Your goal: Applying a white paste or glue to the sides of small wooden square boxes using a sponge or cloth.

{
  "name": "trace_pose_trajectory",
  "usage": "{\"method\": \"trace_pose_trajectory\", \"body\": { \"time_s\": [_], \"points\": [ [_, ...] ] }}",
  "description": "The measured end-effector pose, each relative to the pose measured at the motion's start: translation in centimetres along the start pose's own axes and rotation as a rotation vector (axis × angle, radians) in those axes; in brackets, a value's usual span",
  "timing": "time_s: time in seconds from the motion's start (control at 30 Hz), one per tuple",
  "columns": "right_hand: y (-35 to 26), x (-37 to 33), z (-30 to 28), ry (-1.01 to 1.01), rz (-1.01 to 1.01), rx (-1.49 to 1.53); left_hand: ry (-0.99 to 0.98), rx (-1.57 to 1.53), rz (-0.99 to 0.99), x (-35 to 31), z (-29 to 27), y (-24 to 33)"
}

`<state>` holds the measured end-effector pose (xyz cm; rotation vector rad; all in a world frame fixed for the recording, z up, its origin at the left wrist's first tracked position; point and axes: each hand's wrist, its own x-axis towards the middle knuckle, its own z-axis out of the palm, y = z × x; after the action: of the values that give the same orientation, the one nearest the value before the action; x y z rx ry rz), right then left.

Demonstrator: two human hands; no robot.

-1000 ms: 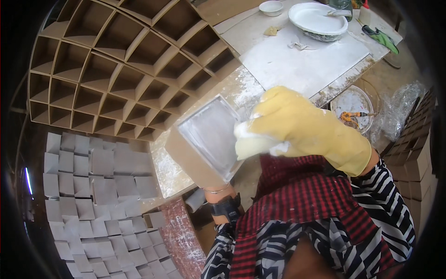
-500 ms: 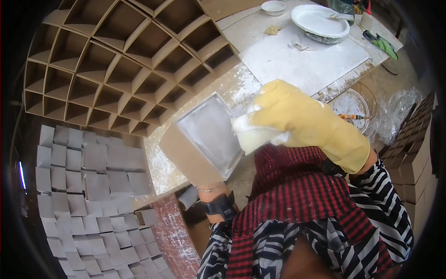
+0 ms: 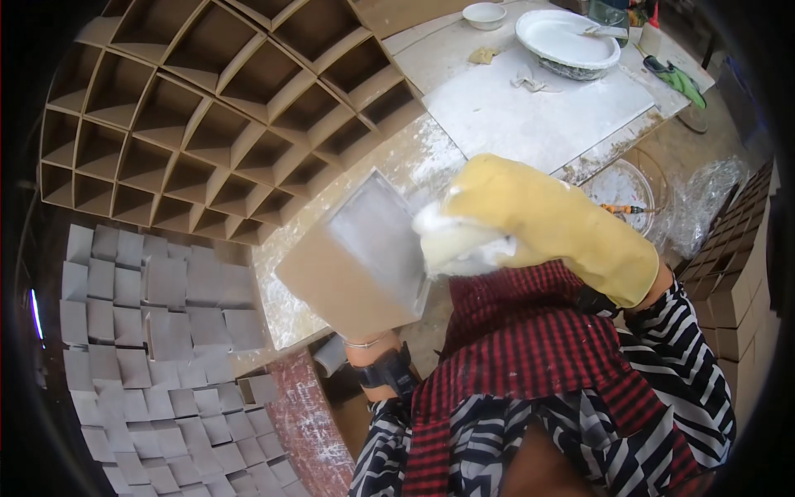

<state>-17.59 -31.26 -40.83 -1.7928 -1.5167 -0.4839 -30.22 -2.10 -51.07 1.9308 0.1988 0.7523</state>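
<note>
An open cardboard box [image 3: 352, 273] is held up in front of me, tilted, its brown outer side showing below its white-smeared inside. My left hand is hidden behind the box; only the wrist [image 3: 370, 352], with a bracelet and a dark band, comes out under it. In a yellow rubber glove, my right hand [image 3: 505, 203] is closed round a pale sponge [image 3: 451, 247] coated in thick white paint or paste. The sponge is close by the box's right edge; whether it touches cannot be told.
Stacked brown open boxes [image 3: 224, 108] rise at the far left. Many whitish box panels [image 3: 170, 331] are ranged at lower left. On the white-spattered table stand a basin of white paste [image 3: 567, 37] with a brush, a small bowl [image 3: 484, 15] and a green glove [image 3: 683, 87]. More boxes stand at right.
The box has turned in my left hand, so more of its brown outer side and less of its white inside shows. My gloved right hand has shifted slightly with the sponge.
</note>
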Motion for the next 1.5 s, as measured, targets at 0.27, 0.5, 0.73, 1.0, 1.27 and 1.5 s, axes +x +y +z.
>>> {"method": "trace_pose_trajectory", "body": {
  "time_s": [0.27,0.5,0.73,1.0,1.27,1.5],
  "points": [
    [-2.8,1.3,1.5,-0.11,0.074,-0.051,-0.009,0.006,0.004,-0.1,0.1,0.0],
    [-2.5,1.5,1.2,-0.236,0.569,0.025,-0.014,0.004,0.007,-0.2,0.0,-0.1],
    [-2.8,2.5,-0.5,-0.543,0.894,0.38,-0.026,0.01,0.0,-0.6,-0.5,-0.8],
    [-1.7,3.4,0.5,-0.445,0.901,0.132,-0.009,0.0,-0.008,-2.2,-1.3,-0.3],
    [-2.6,3.3,0.1,-0.48,0.799,0.324,0.003,-0.002,-0.02,-2.9,-2.0,-0.5],
    [-2.4,1.4,0.7,-0.488,0.44,0.464,-0.006,0.001,-0.009,-2.1,-1.7,-0.7]
  ]
}}
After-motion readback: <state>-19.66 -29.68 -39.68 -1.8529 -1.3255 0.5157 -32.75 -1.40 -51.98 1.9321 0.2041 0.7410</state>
